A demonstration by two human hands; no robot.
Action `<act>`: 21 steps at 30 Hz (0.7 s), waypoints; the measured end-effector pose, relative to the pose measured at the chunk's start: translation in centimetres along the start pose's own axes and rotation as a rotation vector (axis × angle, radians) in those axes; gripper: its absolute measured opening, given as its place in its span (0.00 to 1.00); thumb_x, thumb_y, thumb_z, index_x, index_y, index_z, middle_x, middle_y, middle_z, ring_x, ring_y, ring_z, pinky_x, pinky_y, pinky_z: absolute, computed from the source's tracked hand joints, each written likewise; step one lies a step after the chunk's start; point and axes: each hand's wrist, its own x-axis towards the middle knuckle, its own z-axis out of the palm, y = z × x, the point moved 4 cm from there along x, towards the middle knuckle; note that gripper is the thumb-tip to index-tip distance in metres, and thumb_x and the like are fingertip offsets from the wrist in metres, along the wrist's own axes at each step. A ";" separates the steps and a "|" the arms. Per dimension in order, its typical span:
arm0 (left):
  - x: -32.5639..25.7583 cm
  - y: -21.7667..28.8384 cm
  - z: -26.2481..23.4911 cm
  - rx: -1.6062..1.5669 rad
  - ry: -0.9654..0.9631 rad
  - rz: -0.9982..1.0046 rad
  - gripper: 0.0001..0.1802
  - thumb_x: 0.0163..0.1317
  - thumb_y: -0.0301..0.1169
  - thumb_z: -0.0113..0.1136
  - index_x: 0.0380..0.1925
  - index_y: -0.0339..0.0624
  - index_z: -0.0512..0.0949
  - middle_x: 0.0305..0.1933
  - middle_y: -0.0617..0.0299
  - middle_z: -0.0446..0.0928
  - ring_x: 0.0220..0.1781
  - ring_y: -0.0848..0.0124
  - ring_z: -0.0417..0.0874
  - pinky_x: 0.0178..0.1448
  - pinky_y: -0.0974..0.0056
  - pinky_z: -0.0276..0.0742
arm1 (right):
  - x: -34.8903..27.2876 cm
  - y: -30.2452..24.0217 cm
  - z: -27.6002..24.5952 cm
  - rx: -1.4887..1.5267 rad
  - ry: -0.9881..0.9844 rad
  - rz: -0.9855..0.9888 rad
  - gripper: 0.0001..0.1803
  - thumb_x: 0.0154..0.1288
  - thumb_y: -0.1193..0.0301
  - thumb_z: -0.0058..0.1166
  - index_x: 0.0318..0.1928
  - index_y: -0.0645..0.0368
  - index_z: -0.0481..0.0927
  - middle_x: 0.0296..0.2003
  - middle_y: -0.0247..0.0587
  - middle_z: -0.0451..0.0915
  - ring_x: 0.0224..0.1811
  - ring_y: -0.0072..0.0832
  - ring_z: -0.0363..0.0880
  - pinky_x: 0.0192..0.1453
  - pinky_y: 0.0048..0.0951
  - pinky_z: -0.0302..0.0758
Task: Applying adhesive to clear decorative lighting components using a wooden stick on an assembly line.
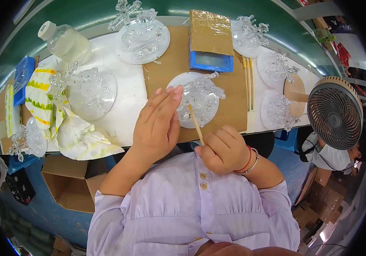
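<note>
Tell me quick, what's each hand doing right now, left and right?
Left hand: open, fingers flat, fingertips touching the clear glass ornament on its round white disc.
Right hand: closed, holding a thin wooden stick pointed at the ornament.

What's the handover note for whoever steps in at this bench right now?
Left hand: open, fingers flat, steadying the clear crystal ornament on its round white disc, on the brown board.
Right hand: closed grip on a thin wooden stick, tip at the ornament's base.
Done, by the look: six similar ornaments on discs sit around the bench.
Left: the stick work on this piece is unfinished. Spare sticks lie to the right.
</note>
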 end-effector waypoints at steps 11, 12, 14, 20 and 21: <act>0.1 0.0 0.0 0.005 0.016 -0.011 0.26 0.53 0.13 0.55 0.55 0.31 0.71 0.56 0.50 0.77 0.57 0.54 0.78 0.64 0.52 0.72 | 1.5 1.4 0.5 0.025 -0.024 0.158 0.13 0.56 0.74 0.63 0.32 0.58 0.69 0.26 0.40 0.74 0.22 0.32 0.71 0.23 0.31 0.64; 0.0 0.0 0.0 0.006 0.015 -0.013 0.26 0.53 0.13 0.55 0.55 0.32 0.71 0.56 0.50 0.77 0.58 0.55 0.78 0.64 0.52 0.72 | 1.8 2.0 0.3 0.009 0.079 0.220 0.12 0.57 0.74 0.63 0.32 0.58 0.70 0.26 0.40 0.75 0.22 0.34 0.72 0.23 0.32 0.65; 0.1 0.1 0.0 0.011 0.010 -0.016 0.26 0.53 0.13 0.55 0.55 0.32 0.71 0.56 0.50 0.77 0.58 0.55 0.78 0.64 0.52 0.72 | 2.2 3.0 -0.3 -0.002 0.185 0.283 0.11 0.59 0.75 0.62 0.33 0.58 0.70 0.25 0.40 0.75 0.22 0.36 0.73 0.23 0.34 0.66; -0.1 -0.1 0.0 0.002 0.011 -0.007 0.26 0.53 0.13 0.55 0.55 0.32 0.71 0.57 0.51 0.77 0.58 0.55 0.77 0.65 0.52 0.72 | 2.6 5.0 -0.7 0.023 0.169 0.529 0.09 0.62 0.73 0.60 0.34 0.59 0.71 0.23 0.41 0.75 0.18 0.35 0.71 0.21 0.32 0.65; -0.1 -0.1 0.0 0.003 0.013 -0.007 0.26 0.53 0.13 0.55 0.55 0.32 0.71 0.57 0.51 0.77 0.58 0.55 0.77 0.65 0.52 0.72 | 2.7 5.0 -0.7 -0.001 0.173 0.516 0.09 0.63 0.73 0.60 0.33 0.59 0.71 0.22 0.41 0.75 0.17 0.34 0.71 0.21 0.31 0.65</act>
